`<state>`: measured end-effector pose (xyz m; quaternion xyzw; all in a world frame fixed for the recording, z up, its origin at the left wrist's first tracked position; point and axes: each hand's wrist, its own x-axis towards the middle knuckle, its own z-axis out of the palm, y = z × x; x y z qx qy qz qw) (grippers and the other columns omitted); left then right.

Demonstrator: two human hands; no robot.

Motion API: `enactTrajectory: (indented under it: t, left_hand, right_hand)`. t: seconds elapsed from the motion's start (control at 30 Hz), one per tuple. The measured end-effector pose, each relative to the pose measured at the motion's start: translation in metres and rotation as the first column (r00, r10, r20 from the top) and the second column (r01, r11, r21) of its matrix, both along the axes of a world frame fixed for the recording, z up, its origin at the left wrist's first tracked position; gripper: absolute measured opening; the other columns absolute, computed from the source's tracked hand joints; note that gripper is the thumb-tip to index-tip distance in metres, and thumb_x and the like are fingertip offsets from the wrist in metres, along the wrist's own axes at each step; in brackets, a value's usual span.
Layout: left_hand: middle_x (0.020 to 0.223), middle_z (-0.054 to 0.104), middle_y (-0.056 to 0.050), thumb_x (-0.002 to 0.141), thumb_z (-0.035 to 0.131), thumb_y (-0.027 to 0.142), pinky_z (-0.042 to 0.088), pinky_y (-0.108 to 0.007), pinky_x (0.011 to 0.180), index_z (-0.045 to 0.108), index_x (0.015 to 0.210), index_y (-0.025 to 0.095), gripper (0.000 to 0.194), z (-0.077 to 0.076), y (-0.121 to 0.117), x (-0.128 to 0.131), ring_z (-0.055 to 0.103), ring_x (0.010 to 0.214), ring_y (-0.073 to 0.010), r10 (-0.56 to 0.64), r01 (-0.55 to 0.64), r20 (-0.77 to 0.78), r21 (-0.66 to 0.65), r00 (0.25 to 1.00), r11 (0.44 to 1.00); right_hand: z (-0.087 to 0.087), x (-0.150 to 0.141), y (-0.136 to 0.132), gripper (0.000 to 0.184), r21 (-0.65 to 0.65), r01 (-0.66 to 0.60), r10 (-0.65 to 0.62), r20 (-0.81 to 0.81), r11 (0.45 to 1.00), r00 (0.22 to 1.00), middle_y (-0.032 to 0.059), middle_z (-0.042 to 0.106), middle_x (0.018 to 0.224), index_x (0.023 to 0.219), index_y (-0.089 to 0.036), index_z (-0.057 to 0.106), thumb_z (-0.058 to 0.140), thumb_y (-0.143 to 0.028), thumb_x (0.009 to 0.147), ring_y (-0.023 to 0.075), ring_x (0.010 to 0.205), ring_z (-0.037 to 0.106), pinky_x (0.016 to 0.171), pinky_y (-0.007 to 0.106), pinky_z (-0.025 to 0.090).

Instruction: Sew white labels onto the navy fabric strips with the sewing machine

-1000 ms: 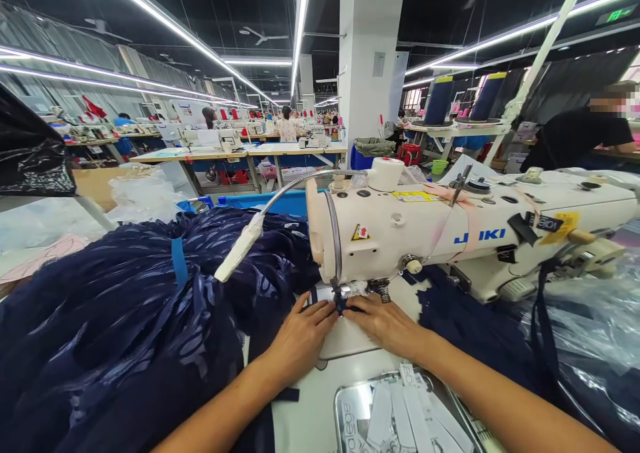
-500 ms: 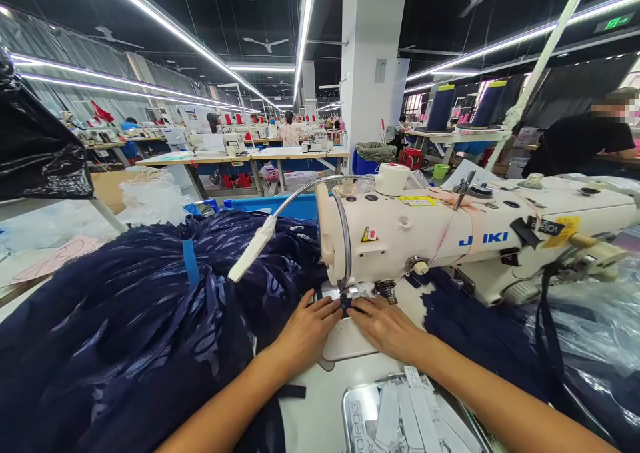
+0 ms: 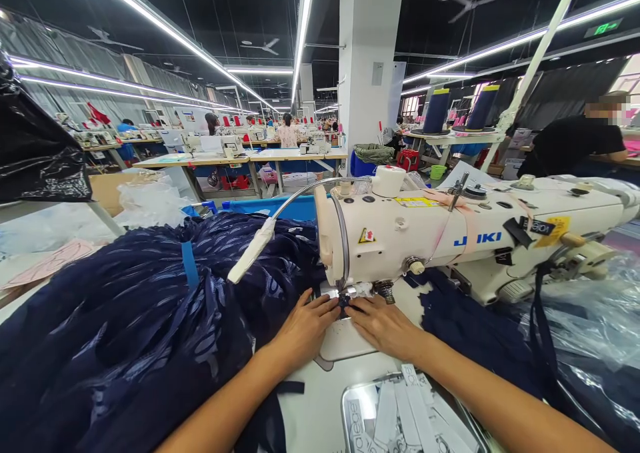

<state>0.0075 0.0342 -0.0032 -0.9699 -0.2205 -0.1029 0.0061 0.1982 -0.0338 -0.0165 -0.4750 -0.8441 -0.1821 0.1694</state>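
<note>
Under the needle area of a white sewing machine (image 3: 385, 230) lies a small piece of navy fabric (image 3: 345, 301). My left hand (image 3: 307, 326) rests palm down at its left, fingers stretched out with the tips touching it. From the right, my right hand (image 3: 383, 323) lies with its fingers flat, their tips at the fabric's other edge. Both thumbs are largely hidden. Next to my left arm is a big heap of navy garments (image 3: 135, 306), tied with a blue strip (image 3: 189, 264). The needle itself is too small to make out.
A metal tray (image 3: 345, 406) of white printed labels (image 3: 395, 416) sits close to my right forearm. More navy fabric (image 3: 465, 326) and clear plastic (image 3: 590, 313) lie at right. A bendable lamp (image 3: 253, 250) arches over the heap. A person in black (image 3: 570, 143) sits at far right.
The view has shifted slightly. The navy fabric between my fingertips looks a little different in shape; both hands stay in nearly the same place.
</note>
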Motion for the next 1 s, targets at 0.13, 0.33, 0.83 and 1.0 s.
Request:
enactTrajectory:
  t: [0.13, 0.33, 0.83, 1.0]
  left_hand:
    - [0.123, 0.052, -0.005, 0.079, 0.045, 0.005, 0.025, -0.048, 0.102, 0.053, 0.114, 0.022, 0.04, -0.001, 0.001, 0.001, 0.045, 0.116, -0.0204, -0.004, 0.004, 0.003, 0.005, 1.0, 1.0]
    - [0.123, 0.052, -0.005, 0.076, 0.045, 0.002, 0.026, -0.047, 0.101, 0.052, 0.114, 0.02, 0.043, 0.001, 0.011, 0.003, 0.045, 0.115, -0.0205, -0.006, 0.006, -0.005, 0.01, 1.0, 1.0]
    - [0.09, 0.06, -0.011, 0.077, 0.055, 0.014, 0.031, -0.051, 0.093, 0.061, 0.101, 0.015, 0.025, 0.002, -0.006, 0.02, 0.052, 0.092, -0.0267, 0.322, -0.288, -0.028, 0.381, 0.946, 0.879]
    - [0.098, 0.059, -0.008, 0.078, 0.055, 0.015, 0.022, -0.052, 0.101, 0.06, 0.101, 0.02, 0.025, 0.005, 0.003, 0.022, 0.048, 0.102, -0.0267, 0.23, -0.221, 0.011, 0.332, 0.973, 0.917]
  right_hand:
    - [-0.001, 0.002, 0.001, 0.024, 0.016, 0.005, -0.005, 0.008, 1.0, 1.0, 0.0112, 0.062, 0.101, 0.103, -0.013, 0.06, 0.047, -0.017, 0.083, 0.0215, 0.081, 0.058, 0.068, 0.034, 0.05]
    - [-0.005, 0.01, 0.006, 0.027, -0.064, 0.022, -0.027, -0.077, 0.998, 0.997, 0.0098, 0.062, 0.106, 0.107, -0.015, 0.059, 0.047, -0.02, 0.083, 0.0214, 0.089, 0.058, 0.07, 0.031, 0.049]
    - [0.012, 0.005, -0.004, 0.018, -0.186, 0.204, -0.205, 0.014, 0.961, 0.979, 0.0117, 0.063, 0.087, 0.084, -0.012, 0.064, 0.052, -0.026, 0.081, 0.0246, 0.087, 0.057, 0.079, 0.036, 0.043]
    - [0.024, 0.012, -0.016, 0.015, -0.327, 0.116, -0.124, -0.005, 0.938, 0.992, 0.0108, 0.06, 0.096, 0.087, -0.012, 0.062, 0.054, -0.019, 0.077, 0.023, 0.091, 0.055, 0.08, 0.032, 0.045]
